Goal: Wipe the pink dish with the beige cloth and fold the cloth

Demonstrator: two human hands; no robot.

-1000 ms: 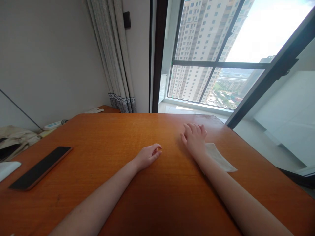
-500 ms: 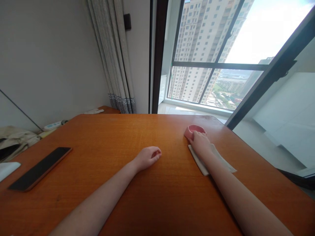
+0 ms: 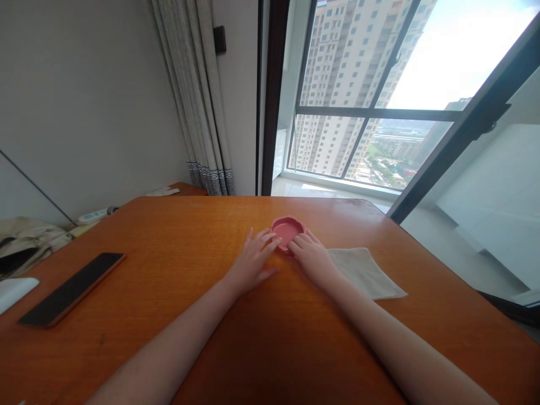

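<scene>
Apparently a home, high up: beyond the far edge of the wooden desk [image 3: 181, 236] are a grey curtain [image 3: 194, 95] with a patterned hem and a large window [image 3: 371, 111] facing a tower block [image 3: 343, 73]; rumpled fabric [image 3: 44, 241] lies past the left edge.

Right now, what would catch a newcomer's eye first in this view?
First, the pink dish on the wooden table, the right hand gripping its rim and the left hand spread close beside it. Then the pale cloth to their right, and the bright window beyond the table.
</scene>
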